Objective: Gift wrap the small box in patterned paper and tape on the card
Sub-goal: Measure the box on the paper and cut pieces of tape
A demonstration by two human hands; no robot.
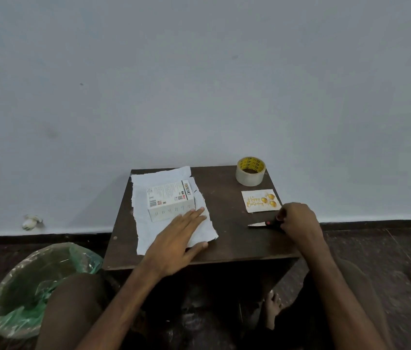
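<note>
A bin is seen on the floor at left, the box is set on paper pressed by the flat left grip, and tape, card and scissors, these clasped by the right grip, are ranged along the right edge of the tabletop.

Bare forearms, left hand and right hand uncovered (one bare foot too).

A small white box lies flat on pale, ragged-edged paper at centre frame. Right of them sit a clear tape roll, a Happy Birthday card and scissors, blades closed.
</note>
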